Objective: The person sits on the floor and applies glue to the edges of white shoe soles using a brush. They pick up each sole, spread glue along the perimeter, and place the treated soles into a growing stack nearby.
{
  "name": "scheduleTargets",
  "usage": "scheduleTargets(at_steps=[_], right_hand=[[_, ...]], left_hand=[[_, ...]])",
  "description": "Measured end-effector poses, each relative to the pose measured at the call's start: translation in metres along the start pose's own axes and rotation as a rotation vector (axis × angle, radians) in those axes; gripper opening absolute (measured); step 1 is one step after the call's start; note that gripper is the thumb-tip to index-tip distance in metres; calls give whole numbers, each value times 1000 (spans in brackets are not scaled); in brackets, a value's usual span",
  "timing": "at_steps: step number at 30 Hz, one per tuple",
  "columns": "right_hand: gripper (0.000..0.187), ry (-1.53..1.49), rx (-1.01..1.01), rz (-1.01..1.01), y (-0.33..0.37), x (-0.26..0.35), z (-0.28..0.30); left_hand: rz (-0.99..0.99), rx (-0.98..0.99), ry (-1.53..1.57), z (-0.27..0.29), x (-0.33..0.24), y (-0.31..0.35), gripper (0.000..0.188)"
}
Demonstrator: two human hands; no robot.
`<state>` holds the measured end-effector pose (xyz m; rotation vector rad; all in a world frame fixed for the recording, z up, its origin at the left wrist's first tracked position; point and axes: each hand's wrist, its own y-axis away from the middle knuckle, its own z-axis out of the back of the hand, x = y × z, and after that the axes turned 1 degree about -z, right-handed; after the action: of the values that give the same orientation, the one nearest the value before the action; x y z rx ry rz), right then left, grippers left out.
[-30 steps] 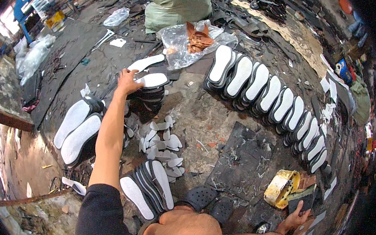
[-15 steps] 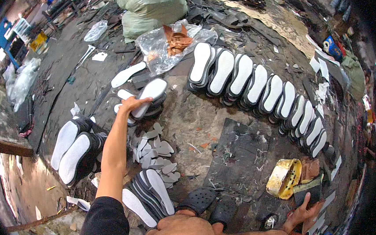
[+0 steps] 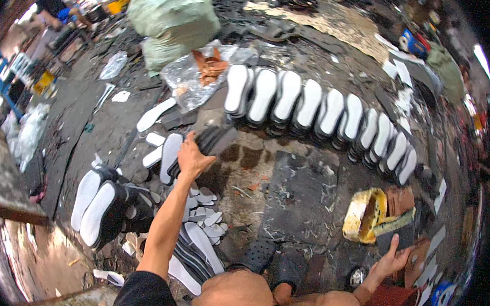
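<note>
My left hand (image 3: 193, 159) reaches forward and closes over a tilted stack of dark shoe soles (image 3: 212, 138), its thumb out to the right. A white-topped sole (image 3: 170, 151) leans at the stack's left side, and the stack's far end is blurred. Other white soles (image 3: 157, 114) lie just beyond and left of it. My right hand (image 3: 390, 259) is low on the right with thumb and fingers apart, seemingly empty. It is nearest to a brown flat piece (image 3: 417, 260) and a yellow-smeared container (image 3: 365, 215) with a glue-coated stick or brush (image 3: 397, 221) across its edge.
A curved row of white-topped sole stacks (image 3: 307, 103) runs from centre to right. More stacks stand at left (image 3: 97, 213) and by my knee (image 3: 198, 251). Small grey cut pieces (image 3: 207, 216) lie between. Beyond are a clear plastic bag (image 3: 187, 80) with brown scraps and a pale green sack (image 3: 174, 23).
My left hand has shifted from a white-topped sole onto the stack, whose dark edges now lean over to the right. My right hand stays low at the right. The whole view has turned slightly.
</note>
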<state>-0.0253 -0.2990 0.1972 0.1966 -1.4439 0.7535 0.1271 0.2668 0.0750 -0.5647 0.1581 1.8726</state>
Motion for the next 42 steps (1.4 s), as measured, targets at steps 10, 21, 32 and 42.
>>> scheduleTargets(at_steps=[10, 21, 32, 42], right_hand=[[38, 21, 46, 50, -13, 14, -18], [22, -53, -24, 17, -34, 4, -1], [29, -30, 333, -8, -60, 16, -35], [37, 34, 592, 117, -33, -15, -147]], left_hand=[[-174, 220, 1141, -111, -173, 168, 87], [-637, 409, -89, -78, -248, 171, 92], [217, 1148, 590, -95, -220, 102, 113], [-48, 744, 392, -125, -215, 138, 113]])
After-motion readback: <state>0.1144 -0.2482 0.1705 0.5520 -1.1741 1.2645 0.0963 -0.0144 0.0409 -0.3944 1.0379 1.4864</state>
